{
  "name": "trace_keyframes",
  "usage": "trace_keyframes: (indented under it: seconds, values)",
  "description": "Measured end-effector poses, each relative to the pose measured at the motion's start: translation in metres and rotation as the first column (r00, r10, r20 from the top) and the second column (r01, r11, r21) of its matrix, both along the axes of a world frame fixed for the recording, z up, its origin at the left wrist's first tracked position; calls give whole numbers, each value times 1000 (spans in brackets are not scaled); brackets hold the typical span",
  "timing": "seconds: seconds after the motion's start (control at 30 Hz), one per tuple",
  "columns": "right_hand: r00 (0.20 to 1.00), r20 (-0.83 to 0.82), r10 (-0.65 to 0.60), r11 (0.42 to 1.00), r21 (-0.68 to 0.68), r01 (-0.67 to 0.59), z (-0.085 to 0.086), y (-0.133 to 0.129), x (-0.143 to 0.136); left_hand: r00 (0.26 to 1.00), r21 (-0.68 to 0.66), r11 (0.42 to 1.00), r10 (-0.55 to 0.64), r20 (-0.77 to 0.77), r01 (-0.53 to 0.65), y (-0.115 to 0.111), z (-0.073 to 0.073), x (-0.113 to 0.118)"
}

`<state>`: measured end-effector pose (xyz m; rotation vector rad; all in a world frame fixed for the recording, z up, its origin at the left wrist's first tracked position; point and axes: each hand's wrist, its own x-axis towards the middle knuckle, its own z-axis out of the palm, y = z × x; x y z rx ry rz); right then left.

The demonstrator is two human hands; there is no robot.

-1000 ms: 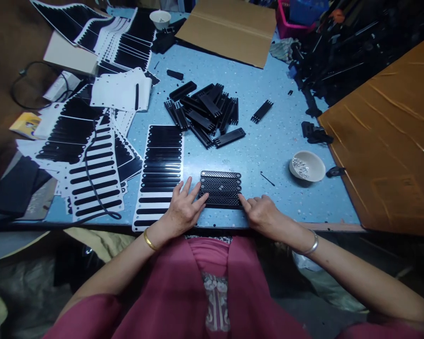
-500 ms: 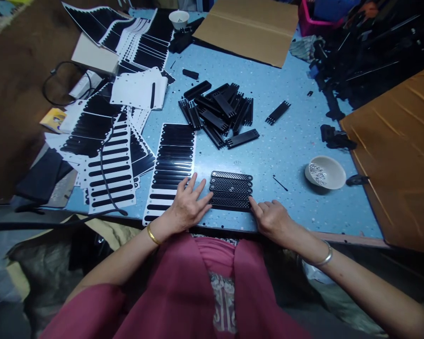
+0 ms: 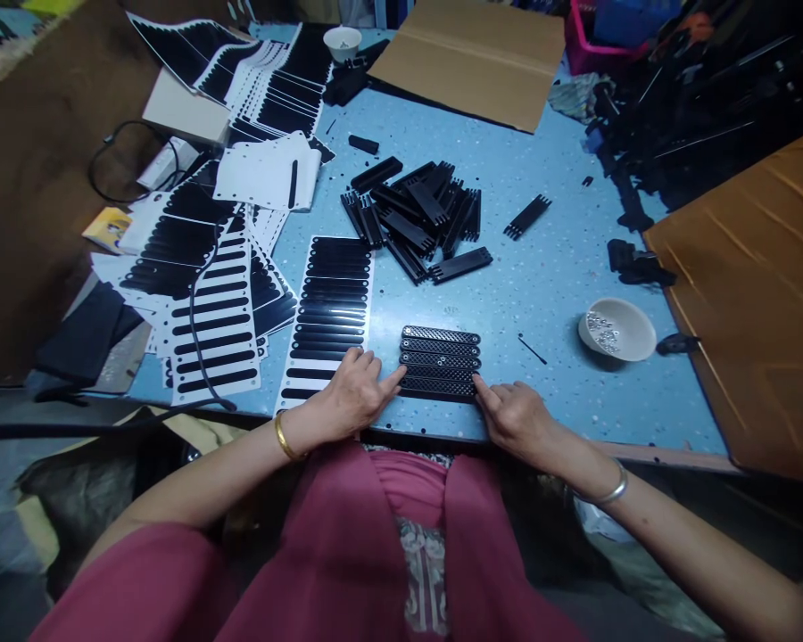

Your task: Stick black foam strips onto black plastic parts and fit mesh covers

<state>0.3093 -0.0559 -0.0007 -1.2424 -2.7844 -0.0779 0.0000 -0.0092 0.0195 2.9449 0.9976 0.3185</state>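
Several black textured strips [image 3: 440, 361] lie side by side near the table's front edge, with a few tiny light rings on their middle. My left hand [image 3: 354, 392] is at their left end, its index finger pointing at a strip's end and the other fingers curled. At the right end, my right hand [image 3: 515, 415] touches a lower strip with its index fingertip, the rest of its fingers folded. Under and beyond my left hand is a white sheet with black stickers [image 3: 331, 308]. Whether either hand holds something small cannot be made out.
Black plastic pieces [image 3: 418, 214] are piled mid-table. A white bowl of small metal parts [image 3: 635, 332] stands right, near a thin black stick [image 3: 532, 349]. Sticker sheets [image 3: 214, 348] and a cable [image 3: 193, 321] cover the left; cardboard [image 3: 475, 58] lies at the back.
My left hand's spread fingers have curled in, leaving the index finger stretched toward the strips. My right hand stays at their right end. The view has shifted slightly.
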Motion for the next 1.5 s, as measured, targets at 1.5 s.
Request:
trace_keyframes:
  seconds: [1.5]
  values:
    - [889,-376,-263,948,-270,166,12,15,-35,979,4,999,-37,201,37,0,-5,49]
